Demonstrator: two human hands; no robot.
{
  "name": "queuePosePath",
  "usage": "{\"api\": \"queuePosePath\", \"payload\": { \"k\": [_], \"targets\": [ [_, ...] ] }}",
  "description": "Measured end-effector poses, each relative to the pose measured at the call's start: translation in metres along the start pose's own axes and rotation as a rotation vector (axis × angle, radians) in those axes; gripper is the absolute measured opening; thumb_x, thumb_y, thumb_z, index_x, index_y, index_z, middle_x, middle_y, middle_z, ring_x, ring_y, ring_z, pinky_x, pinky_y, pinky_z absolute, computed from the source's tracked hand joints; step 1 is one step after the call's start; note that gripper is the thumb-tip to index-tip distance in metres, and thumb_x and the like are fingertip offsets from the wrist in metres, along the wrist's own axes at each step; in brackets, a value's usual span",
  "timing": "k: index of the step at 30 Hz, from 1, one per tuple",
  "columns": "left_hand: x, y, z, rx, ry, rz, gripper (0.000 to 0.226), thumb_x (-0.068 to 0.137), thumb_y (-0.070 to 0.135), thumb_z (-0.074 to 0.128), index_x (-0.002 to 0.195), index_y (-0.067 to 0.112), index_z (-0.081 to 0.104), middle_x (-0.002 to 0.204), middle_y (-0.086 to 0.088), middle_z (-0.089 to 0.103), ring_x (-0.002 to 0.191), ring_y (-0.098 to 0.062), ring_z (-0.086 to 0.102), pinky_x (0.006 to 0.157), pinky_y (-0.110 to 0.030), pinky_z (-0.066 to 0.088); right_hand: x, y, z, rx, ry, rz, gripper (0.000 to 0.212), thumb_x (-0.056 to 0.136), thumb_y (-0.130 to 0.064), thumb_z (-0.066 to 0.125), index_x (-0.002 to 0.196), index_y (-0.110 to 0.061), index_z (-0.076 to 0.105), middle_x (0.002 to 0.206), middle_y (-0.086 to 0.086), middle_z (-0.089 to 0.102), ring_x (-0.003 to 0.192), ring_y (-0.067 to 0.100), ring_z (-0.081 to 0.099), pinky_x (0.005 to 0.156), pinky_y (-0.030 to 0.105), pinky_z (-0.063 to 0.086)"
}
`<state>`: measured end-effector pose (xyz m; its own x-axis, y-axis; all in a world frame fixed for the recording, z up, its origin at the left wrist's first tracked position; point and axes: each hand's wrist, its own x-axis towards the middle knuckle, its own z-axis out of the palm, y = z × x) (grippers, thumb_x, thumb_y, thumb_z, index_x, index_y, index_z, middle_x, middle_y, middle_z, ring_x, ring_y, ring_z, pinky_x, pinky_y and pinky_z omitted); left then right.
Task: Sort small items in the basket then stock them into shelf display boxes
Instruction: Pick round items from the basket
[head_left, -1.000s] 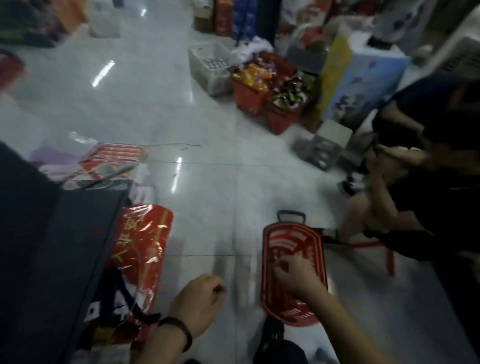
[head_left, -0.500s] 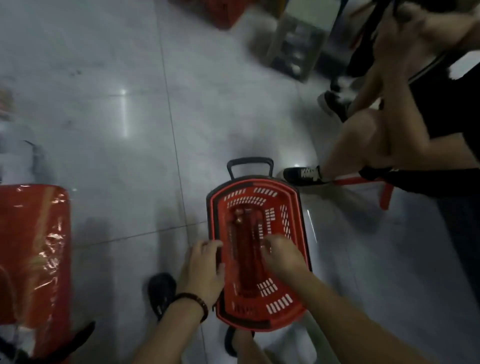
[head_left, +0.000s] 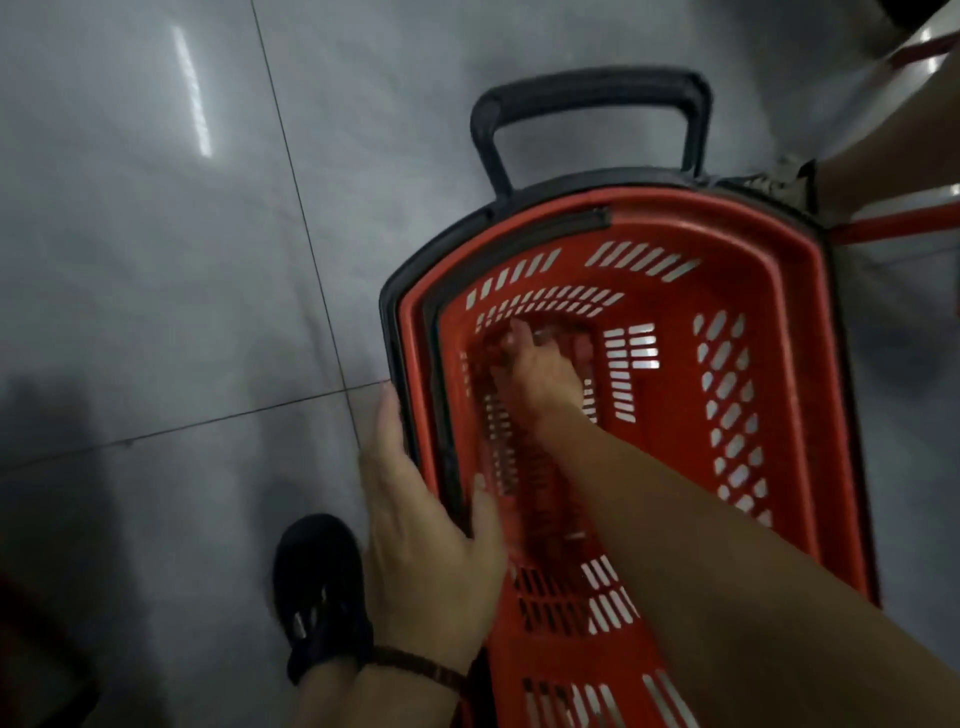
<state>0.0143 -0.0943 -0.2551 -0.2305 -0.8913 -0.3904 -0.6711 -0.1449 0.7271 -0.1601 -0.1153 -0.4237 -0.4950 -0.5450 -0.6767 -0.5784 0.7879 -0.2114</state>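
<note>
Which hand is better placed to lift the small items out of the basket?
Right. The right hand is deep inside the basket, fingers at the blurred red items on its floor. The left hand grips the left rim, steadying it.

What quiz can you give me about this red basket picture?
1. True or false: the right hand reaches down inside the basket.
2. Pick one. The left hand holds: A) the basket's side rim, B) a shoe, C) nothing.
3. Fill the gap: the handle at the basket's far end is coloured ____.

Key: 1 true; 2 A; 3 black.
</note>
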Motion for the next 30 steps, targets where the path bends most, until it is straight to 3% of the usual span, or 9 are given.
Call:
{"api": "queuePosePath", "payload": {
  "k": [6, 11, 14, 16, 18, 20, 22, 27, 30],
  "targets": [
    [0.004, -0.002, 0.000, -0.117, -0.011, 0.017, 0.101, 0.088, 0.026, 0.073, 0.158, 0.055, 0.006, 0.162, 0.018, 0.031, 0.150, -0.008, 0.037, 0.114, -0.048, 0.048, 0.014, 0.017, 0.042, 0.248, 0.125, 0.011, 0.038, 0.108, -0.017, 0.050, 0.146, -0.022, 0.054, 0.120, 0.018, 0.070, 0.109, 0.038, 0.070, 0.087, 0.038, 0.052],
    [0.005, -0.003, -0.003, -0.084, -0.016, -0.013, 0.105, 0.087, 0.024, 0.079, 0.156, 0.059, 0.007, 0.152, 0.037, 0.025, 0.150, 0.004, 0.028, 0.119, -0.041, 0.040, -0.028, 0.023, 0.027, 0.372, 0.204, 0.037, 0.020, 0.104, -0.023, 0.066, 0.123, -0.022, 0.072, 0.106, -0.001, 0.075, 0.096, 0.015, 0.068, 0.083, 0.019, 0.045],
    [0.002, 0.011, -0.019, -0.035, -0.050, -0.106, 0.093, 0.091, 0.041, 0.075, 0.155, 0.060, 0.010, 0.155, 0.019, 0.025, 0.145, -0.007, 0.035, 0.113, -0.044, 0.045, -0.092, 0.005, -0.021, 0.525, 0.282, 0.002, 0.018, 0.100, -0.016, 0.072, 0.117, -0.022, 0.072, 0.103, -0.012, 0.073, 0.099, 0.005, 0.068, 0.080, 0.005, 0.045],
    [-0.003, 0.032, -0.042, -0.095, 0.009, -0.166, 0.072, 0.094, 0.040, 0.071, 0.152, 0.053, 0.030, 0.155, 0.004, 0.033, 0.136, -0.015, 0.048, 0.106, -0.041, 0.049, -0.144, -0.015, -0.073, 0.594, 0.330, -0.075, 0.025, 0.095, -0.030, 0.079, 0.119, -0.030, 0.072, 0.109, -0.016, 0.075, 0.099, -0.002, 0.069, 0.086, 0.009, 0.048],
    [-0.008, 0.066, -0.078, -0.185, 0.009, -0.221, 0.037, 0.097, 0.034, 0.068, 0.127, 0.051, 0.055, 0.139, 0.000, 0.053, 0.115, -0.015, 0.061, 0.090, -0.025, 0.050, -0.199, -0.043, -0.135, 0.685, 0.340, -0.134, 0.029, 0.093, -0.028, 0.082, 0.119, -0.035, 0.073, 0.111, -0.016, 0.075, 0.102, 0.000, 0.071, 0.092, 0.022, 0.055],
    [-0.016, 0.107, -0.123, -0.309, -0.179, -0.304, 0.019, 0.101, 0.034, 0.065, 0.106, 0.052, 0.068, 0.116, 0.002, 0.072, 0.099, -0.017, 0.069, 0.073, -0.017, 0.050, -0.256, -0.077, -0.192, 0.859, 0.321, -0.157, 0.031, 0.094, -0.017, 0.081, 0.117, -0.037, 0.074, 0.110, -0.014, 0.077, 0.102, 0.009, 0.075, 0.090, 0.038, 0.062],
    [-0.028, 0.157, -0.178, -0.539, -0.407, -0.376, 0.016, 0.101, 0.041, 0.066, 0.113, 0.048, 0.074, 0.110, -0.003, 0.077, 0.092, -0.022, 0.074, 0.068, -0.027, 0.055, -0.311, -0.112, -0.247, 0.953, 0.331, -0.188, 0.031, 0.094, -0.014, 0.080, 0.114, -0.037, 0.075, 0.108, -0.013, 0.077, 0.099, 0.013, 0.076, 0.085, 0.047, 0.065],
    [-0.075, 0.278, -0.306, -0.809, -0.425, -0.287, 0.033, 0.098, 0.020, 0.061, 0.129, 0.019, 0.071, 0.107, -0.015, 0.078, 0.084, -0.024, 0.076, 0.070, -0.030, 0.060, -0.437, -0.197, -0.344, 1.076, 0.399, -0.268, 0.030, 0.091, -0.022, 0.084, 0.116, -0.036, 0.076, 0.105, -0.013, 0.079, 0.098, 0.010, 0.076, 0.086, 0.044, 0.065],
    [-0.109, 0.321, -0.374, -0.802, -0.403, -0.180, 0.032, 0.106, 0.014, 0.054, 0.136, 0.015, 0.067, 0.126, -0.015, 0.074, 0.114, -0.032, 0.073, 0.097, -0.044, 0.058, -0.506, -0.238, -0.388, 1.085, 0.410, -0.362, 0.031, 0.089, -0.028, 0.087, 0.115, -0.042, 0.076, 0.103, -0.017, 0.079, 0.097, 0.006, 0.076, 0.085, 0.046, 0.064]
  ]
}}
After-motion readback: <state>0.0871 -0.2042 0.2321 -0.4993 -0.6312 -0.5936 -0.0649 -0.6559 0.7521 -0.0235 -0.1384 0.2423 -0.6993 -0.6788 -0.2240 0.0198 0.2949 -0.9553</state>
